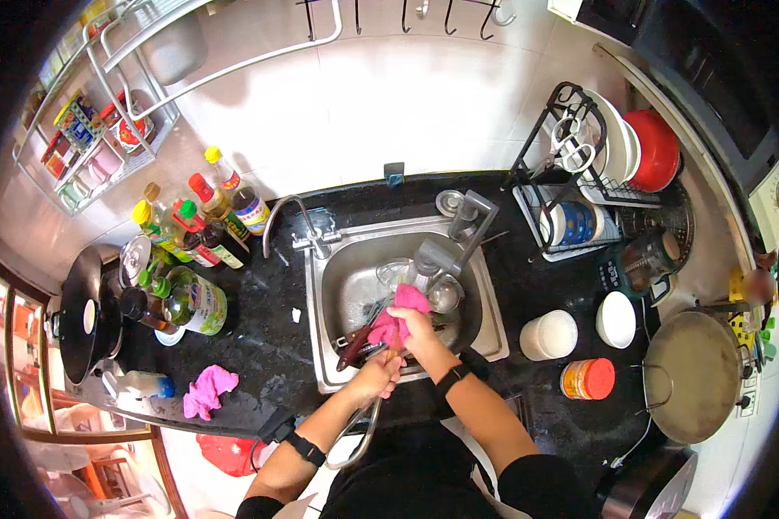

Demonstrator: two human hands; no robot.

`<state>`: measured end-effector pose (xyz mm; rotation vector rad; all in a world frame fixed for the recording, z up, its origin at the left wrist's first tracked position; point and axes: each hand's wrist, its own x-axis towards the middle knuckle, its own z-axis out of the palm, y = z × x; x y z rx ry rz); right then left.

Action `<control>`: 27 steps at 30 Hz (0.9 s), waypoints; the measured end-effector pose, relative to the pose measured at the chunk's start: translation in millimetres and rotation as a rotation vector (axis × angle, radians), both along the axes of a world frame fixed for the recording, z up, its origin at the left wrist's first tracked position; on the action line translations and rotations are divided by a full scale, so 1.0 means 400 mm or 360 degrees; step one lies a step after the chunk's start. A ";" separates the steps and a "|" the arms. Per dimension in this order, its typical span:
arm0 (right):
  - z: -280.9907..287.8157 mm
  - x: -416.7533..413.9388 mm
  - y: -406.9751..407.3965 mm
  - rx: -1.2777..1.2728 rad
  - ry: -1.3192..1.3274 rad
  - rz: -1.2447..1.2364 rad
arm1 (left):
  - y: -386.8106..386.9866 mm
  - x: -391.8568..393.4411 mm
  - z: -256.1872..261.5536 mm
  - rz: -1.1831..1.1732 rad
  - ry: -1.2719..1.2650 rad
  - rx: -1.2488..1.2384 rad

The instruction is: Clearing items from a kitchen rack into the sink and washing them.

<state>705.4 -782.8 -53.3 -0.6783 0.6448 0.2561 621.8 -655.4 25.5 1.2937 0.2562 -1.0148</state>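
Note:
Over the front part of the steel sink (333, 276), my right hand (417, 329) grips a pink cloth (410, 298). Just below and to its left, my left hand (375, 376) is closed around a utensil with a long metal loop (365, 436), which sticks out towards my body. The far end of this utensil is hidden by the cloth and my fingers, so its kind is unclear. A dark red-brown handle (352, 350) lies in the sink beside my left hand. Behind the cloth are a clear glass dish (393, 271) and a round metal ladle or cup (444, 295).
A curved faucet (311, 237) rises at the sink's back left. Several sauce bottles (214, 224) and another pink cloth (210, 391) are on the left. Rightward stand a black dish rack (545, 214), a white tub (548, 335), a red-lidded jar (588, 379) and a large pan (691, 376).

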 end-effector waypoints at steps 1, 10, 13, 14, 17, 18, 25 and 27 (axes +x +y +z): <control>-0.007 0.021 0.010 0.0010 0.0001 0.0012 | 0.000 0.000 -0.004 0.0012 0.0001 0.0010; -0.023 0.135 -0.089 -0.0206 -0.0178 -0.0041 | 0.005 -0.031 -0.007 0.0166 -0.0864 0.0681; 0.111 0.058 -0.056 0.0371 -0.0144 0.0066 | 0.026 -0.035 -0.042 0.0259 -0.0633 0.0712; 0.129 0.029 -0.051 0.0309 -0.0233 0.0146 | 0.016 -0.030 -0.072 0.0265 -0.0865 0.0678; 0.130 -0.004 -0.053 0.0184 -0.0197 0.0343 | -0.039 -0.010 -0.025 0.0139 -0.0906 0.0672; 0.149 0.007 -0.032 0.0035 -0.0172 0.0184 | -0.043 -0.018 -0.027 0.0072 -0.0899 0.0617; 0.146 0.098 -0.072 -0.0215 -0.0186 -0.0028 | -0.013 -0.041 -0.064 -0.0097 -0.0884 0.0424; 0.101 0.097 -0.089 -0.0327 -0.0211 -0.0113 | -0.024 -0.025 -0.030 -0.0132 -0.0822 0.0366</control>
